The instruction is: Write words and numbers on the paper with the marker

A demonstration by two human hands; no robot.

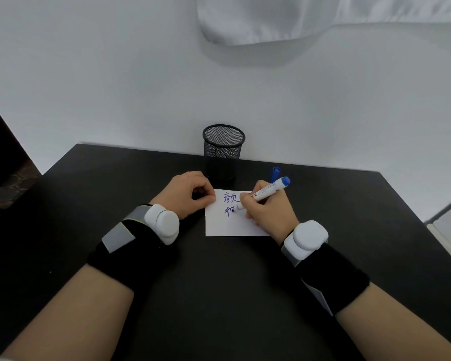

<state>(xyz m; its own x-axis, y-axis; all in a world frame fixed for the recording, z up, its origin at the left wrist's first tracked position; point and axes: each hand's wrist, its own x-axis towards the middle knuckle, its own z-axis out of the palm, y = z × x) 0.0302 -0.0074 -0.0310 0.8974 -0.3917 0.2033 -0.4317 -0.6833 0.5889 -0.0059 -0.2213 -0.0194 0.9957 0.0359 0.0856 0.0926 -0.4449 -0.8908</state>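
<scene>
A small white paper (pixel 229 225) lies on the black table, with blue handwritten characters in its upper part. My right hand (pixel 267 207) grips a white marker (pixel 267 190) with a blue end, tilted up to the right, its tip touching the paper by the second line of writing. My left hand (pixel 186 194) rests curled on the table with its fingertips pressing the paper's upper left corner. My right hand hides the paper's right side.
A black mesh pen cup (pixel 223 149) stands behind the paper at the table's (pixel 219 282) far edge. The blue marker cap (pixel 275 173) lies to its right, just behind my right hand. A white wall rises behind the table.
</scene>
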